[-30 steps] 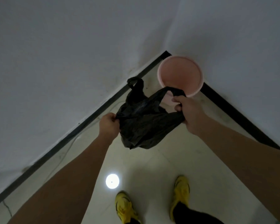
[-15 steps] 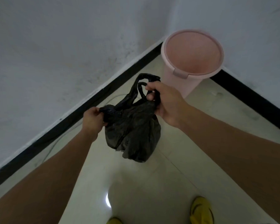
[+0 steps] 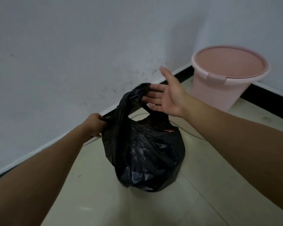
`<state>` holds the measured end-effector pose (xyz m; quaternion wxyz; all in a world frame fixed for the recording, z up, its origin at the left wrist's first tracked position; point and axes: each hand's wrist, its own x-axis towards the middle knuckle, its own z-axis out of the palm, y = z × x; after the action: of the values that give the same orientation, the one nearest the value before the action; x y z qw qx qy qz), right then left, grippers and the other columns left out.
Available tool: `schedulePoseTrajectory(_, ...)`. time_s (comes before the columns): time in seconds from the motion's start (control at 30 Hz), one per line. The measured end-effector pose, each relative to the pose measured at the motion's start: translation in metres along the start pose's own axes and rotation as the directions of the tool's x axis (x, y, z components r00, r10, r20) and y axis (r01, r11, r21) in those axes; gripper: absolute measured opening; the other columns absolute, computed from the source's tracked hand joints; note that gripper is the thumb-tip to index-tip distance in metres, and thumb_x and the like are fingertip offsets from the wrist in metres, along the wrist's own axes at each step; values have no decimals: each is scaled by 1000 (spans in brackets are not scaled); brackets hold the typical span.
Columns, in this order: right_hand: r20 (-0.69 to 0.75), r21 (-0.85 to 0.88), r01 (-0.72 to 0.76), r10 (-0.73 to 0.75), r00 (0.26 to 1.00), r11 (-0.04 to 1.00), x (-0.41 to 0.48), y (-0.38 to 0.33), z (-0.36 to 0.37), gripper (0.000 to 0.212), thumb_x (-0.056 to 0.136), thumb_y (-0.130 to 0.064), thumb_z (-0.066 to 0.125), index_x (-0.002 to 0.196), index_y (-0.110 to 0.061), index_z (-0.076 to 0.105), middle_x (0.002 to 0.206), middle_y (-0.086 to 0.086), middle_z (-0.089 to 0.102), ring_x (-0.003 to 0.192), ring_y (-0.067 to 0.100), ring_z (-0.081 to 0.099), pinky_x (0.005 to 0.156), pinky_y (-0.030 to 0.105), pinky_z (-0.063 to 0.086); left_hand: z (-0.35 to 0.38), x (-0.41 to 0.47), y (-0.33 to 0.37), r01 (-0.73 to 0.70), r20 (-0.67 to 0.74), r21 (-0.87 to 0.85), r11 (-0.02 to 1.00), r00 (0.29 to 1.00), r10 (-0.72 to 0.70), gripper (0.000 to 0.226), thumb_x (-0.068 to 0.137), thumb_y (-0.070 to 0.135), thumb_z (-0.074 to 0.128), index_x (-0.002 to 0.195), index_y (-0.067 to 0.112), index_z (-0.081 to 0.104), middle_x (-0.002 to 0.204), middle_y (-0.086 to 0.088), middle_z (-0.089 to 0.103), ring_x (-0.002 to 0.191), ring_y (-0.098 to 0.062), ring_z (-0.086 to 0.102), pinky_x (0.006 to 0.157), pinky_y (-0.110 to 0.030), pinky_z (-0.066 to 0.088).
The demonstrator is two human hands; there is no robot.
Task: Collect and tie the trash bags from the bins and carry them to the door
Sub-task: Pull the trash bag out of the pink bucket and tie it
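trash bag (image 3: 145,154) out of the bin (image 3: 219,93), handles set up for tying
the bag hangs low by the floor (image 3: 203,193), touching it or not i cannot tell; the left hand (image 3: 95,124) grips one handle (image 3: 107,119), pulling it sideways, while the right hand (image 3: 168,97) is released, fingers (image 3: 153,93) straight against the other loop (image 3: 136,95), probably to thread it; beyond, the pink bin stands unlined in the corner.

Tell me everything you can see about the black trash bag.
The black trash bag is thin, glossy, crinkled plastic, bulging and upright, its two handle loops untied. The left hand grips one loop; the right hand touches the other with straight fingers. Something red shows at its mouth. Its bottom looks near the tiled floor.
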<state>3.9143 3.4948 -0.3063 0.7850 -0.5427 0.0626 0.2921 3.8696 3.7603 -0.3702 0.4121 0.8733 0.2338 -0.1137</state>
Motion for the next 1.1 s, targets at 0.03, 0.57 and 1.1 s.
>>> schedulePoseTrajectory(0.03, -74, -6, 30, -30, 997, 1000, -1, 0, -6, 68, 83, -68, 53, 119, -11, 62, 108, 9, 73, 93, 22, 73, 77, 35, 54, -7, -2, 0, -35, 16, 105, 994, 999, 34, 11, 89, 3, 58, 97, 6, 51, 89, -21, 60, 77, -34, 60, 72, -44, 55)
schedulePoseTrajectory(0.57, -131, -841, 54, -300, 945, 538, 25, 96, -15, 28, 90, -30, 64, 101, -6, 72, 96, 14, 69, 94, 30, 66, 77, 34, 48, 6, -77, -38, -330, 421, 461, 823, 899, 125, 51, 84, 18, 70, 132, 12, 53, 132, -2, 53, 119, -16, 50, 101, -15, 39)
schedulePoseTrajectory(1.1, -262, 143, 84, -44, 964, 986, 6, 38, -25, 44, 87, -37, 63, 123, -12, 65, 110, 15, 73, 99, 35, 71, 86, 49, 57, -18, -61, 38, 150, 250, -857, 493, 958, 143, 14, 78, 6, 39, 67, 13, 44, 80, -8, 55, 68, -23, 58, 60, -27, 54)
